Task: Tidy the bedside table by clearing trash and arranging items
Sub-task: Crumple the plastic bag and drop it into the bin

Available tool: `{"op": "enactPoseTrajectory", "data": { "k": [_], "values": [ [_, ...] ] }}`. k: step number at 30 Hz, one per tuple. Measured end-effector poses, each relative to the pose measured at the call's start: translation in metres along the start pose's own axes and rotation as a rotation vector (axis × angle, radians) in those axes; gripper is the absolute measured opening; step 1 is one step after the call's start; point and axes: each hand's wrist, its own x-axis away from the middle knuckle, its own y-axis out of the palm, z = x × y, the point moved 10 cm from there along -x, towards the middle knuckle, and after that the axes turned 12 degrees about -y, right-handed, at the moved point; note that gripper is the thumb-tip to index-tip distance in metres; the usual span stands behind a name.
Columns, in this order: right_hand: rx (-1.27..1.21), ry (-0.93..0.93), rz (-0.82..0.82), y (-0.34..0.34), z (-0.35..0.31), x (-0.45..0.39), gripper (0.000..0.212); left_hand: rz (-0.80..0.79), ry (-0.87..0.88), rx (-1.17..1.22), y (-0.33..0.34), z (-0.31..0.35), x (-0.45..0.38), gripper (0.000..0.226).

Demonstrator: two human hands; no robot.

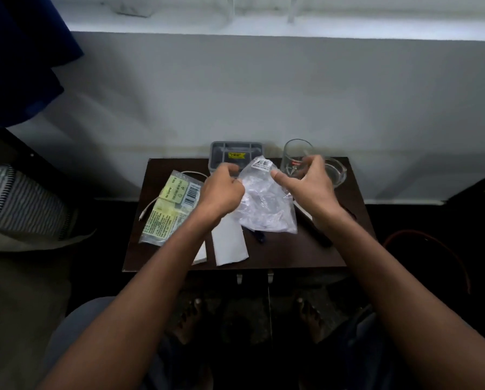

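A crumpled clear plastic bag [265,201] with a barcode sticker hangs above the dark brown bedside table [345,240], held between both hands. My left hand [223,188] pinches its left edge with closed fingers. My right hand [306,181] grips its right edge, thumb pressed on the plastic. A yellow-green printed wrapper [166,209] lies flat at the table's left. White folded paper [230,244] lies near the front edge, partly under my left forearm.
A grey lidded box [235,153] stands at the back, with a clear glass [294,156] and a glass dish [338,171] to its right. A white cable [148,208], a dark pen [320,237] and a small dark object [258,236] lie on the table. A bed with a striped pillow [19,198] stands left.
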Motion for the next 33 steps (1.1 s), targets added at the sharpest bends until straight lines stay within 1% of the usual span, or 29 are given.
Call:
{"op": "enactPoseTrajectory", "data": {
  "k": [1, 2, 3, 5, 6, 7, 9, 11, 13, 15, 16, 19, 21, 23, 25, 26, 28, 30, 33],
  "values": [
    [-0.167, 0.112, -0.064, 0.016, 0.006, 0.006, 0.083, -0.013, 0.003, 0.012, -0.004, -0.003, -0.001, 0.048],
    [-0.315, 0.210, -0.116, 0.034, 0.011, 0.011, 0.081, -0.039, 0.003, 0.025, -0.007, -0.006, -0.001, 0.049],
    [-0.442, 0.270, -0.149, 0.049, 0.010, 0.016, 0.073, -0.060, -0.001, 0.024, -0.011, -0.009, -0.001, 0.050],
    [-0.566, 0.273, -0.170, 0.069, 0.002, 0.021, 0.044, -0.044, -0.002, 0.025, -0.025, -0.015, -0.002, 0.049],
    [-0.599, 0.252, -0.178, 0.076, -0.004, 0.023, 0.034, 0.001, -0.003, 0.029, -0.037, -0.019, -0.003, 0.047],
    [-0.629, 0.233, -0.183, 0.083, -0.010, 0.024, 0.031, 0.083, 0.006, -0.009, -0.050, -0.024, -0.005, 0.045],
    [-0.659, 0.204, -0.181, 0.094, -0.020, 0.027, 0.032, 0.289, 0.056, -0.187, -0.078, -0.029, -0.006, 0.045],
    [-0.654, 0.189, -0.169, 0.103, -0.025, 0.028, 0.035, 0.422, 0.082, -0.334, -0.097, -0.037, -0.005, 0.055],
    [-0.633, 0.184, -0.155, 0.111, -0.027, 0.029, 0.039, 0.464, 0.020, -0.526, -0.106, -0.052, -0.010, 0.065],
    [-0.642, 0.196, -0.151, 0.118, -0.029, 0.029, 0.041, 0.430, -0.058, -0.679, -0.107, -0.067, -0.019, 0.063],
    [-0.657, 0.203, -0.154, 0.122, -0.030, 0.030, 0.042, 0.400, -0.080, -0.701, -0.106, -0.072, -0.022, 0.059],
    [-0.710, 0.229, -0.177, 0.133, -0.031, 0.031, 0.042, 0.359, -0.105, -0.672, -0.103, -0.082, -0.027, 0.045],
    [-0.773, 0.253, -0.198, 0.141, -0.030, 0.033, 0.048, 0.375, -0.106, -0.615, -0.105, -0.083, -0.026, 0.029],
    [-0.844, 0.276, -0.229, 0.150, -0.029, 0.035, 0.055, 0.421, -0.055, -0.524, -0.112, -0.075, -0.018, 0.019],
    [-0.875, 0.287, -0.267, 0.157, -0.027, 0.038, 0.054, 0.484, 0.014, -0.456, -0.121, -0.064, -0.009, 0.018],
    [-0.873, 0.289, -0.281, 0.160, -0.026, 0.038, 0.052, 0.499, 0.027, -0.438, -0.124, -0.061, -0.005, 0.021],
    [-0.852, 0.296, -0.289, 0.163, -0.021, 0.038, 0.047, 0.475, 0.023, -0.413, -0.125, -0.061, -0.004, 0.025],
    [-0.835, 0.310, -0.282, 0.163, -0.017, 0.037, 0.043, 0.456, 0.032, -0.363, -0.125, -0.062, -0.007, 0.023],
    [-0.848, 0.327, -0.267, 0.163, -0.013, 0.035, 0.041, 0.488, 0.020, -0.297, -0.131, -0.057, -0.005, 0.020]
  ]
}}
